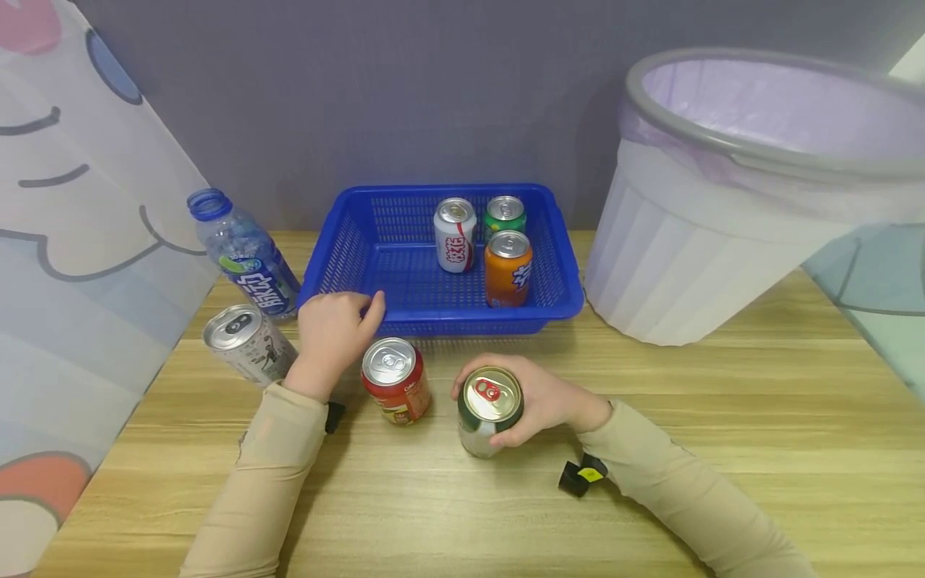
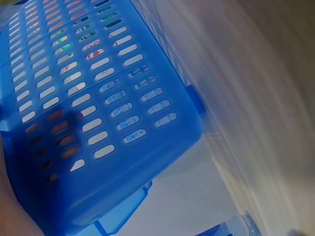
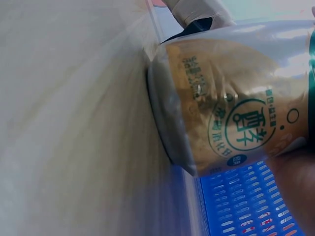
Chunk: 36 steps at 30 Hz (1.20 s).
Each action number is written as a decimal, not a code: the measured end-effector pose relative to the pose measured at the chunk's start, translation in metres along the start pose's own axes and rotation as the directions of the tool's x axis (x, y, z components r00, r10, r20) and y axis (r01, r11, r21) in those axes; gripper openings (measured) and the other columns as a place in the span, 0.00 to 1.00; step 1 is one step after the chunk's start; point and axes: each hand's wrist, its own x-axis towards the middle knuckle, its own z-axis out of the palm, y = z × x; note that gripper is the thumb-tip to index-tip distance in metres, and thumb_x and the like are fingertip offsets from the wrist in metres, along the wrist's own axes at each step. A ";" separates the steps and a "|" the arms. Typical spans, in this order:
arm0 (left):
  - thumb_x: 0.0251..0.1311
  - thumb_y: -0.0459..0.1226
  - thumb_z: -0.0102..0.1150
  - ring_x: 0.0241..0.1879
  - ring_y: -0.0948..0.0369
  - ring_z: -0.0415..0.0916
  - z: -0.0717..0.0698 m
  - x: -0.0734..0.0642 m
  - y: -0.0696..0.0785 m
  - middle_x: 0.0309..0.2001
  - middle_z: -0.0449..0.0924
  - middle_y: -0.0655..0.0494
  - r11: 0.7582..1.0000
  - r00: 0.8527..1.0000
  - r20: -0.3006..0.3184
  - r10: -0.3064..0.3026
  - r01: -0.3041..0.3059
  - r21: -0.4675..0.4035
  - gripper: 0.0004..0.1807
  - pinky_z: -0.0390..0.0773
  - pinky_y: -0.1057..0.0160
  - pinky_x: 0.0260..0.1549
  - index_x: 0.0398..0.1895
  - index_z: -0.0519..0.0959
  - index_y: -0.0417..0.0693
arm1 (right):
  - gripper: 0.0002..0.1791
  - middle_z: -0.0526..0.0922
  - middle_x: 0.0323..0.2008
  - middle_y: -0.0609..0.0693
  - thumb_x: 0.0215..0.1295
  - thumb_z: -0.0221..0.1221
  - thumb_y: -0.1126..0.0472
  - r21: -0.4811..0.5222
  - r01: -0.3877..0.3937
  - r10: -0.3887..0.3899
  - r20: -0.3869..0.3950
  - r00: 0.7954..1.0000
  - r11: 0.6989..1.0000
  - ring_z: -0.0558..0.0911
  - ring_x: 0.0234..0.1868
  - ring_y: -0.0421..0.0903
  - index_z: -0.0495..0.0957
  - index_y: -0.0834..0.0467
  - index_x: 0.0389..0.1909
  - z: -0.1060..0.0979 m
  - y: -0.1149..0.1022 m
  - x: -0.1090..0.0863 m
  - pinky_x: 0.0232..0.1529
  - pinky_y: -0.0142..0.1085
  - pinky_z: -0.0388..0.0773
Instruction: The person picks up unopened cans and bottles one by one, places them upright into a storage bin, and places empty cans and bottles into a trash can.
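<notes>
My right hand [image 1: 542, 397] grips a gold-topped drink can [image 1: 491, 409] with a red tab, above the front of the table. Its silver side with a tan label and green print fills much of the right wrist view, the base at or close to the tabletop. My left hand [image 1: 336, 333] holds the front-left rim of a blue plastic basket [image 1: 437, 317]; some fingers show dimly through the slots in the left wrist view. Inside the basket stand a white can [image 1: 455, 241], an orange can [image 1: 508, 273] and a green can [image 1: 504, 213], partly hidden.
Between my hands stands a red can [image 1: 396, 381]. Left of my left wrist are a pale grey can [image 1: 249, 345] and, behind it, an uncapped blue-labelled plastic bottle [image 1: 249, 261]. A tall white bin [image 1: 672, 241] with a purple liner stands at the right, beside the basket.
</notes>
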 end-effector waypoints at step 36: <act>0.62 0.47 0.45 0.15 0.47 0.73 -0.002 0.000 0.001 0.13 0.76 0.47 1.000 0.999 0.038 -0.019 0.019 0.000 0.26 0.65 0.53 0.17 0.08 0.72 0.47 | 0.36 0.79 0.46 0.58 0.35 0.72 0.69 -0.145 -0.061 0.040 -0.144 0.989 0.988 0.78 0.49 0.43 0.70 0.64 0.51 -0.015 -0.015 -0.001 0.54 0.35 0.73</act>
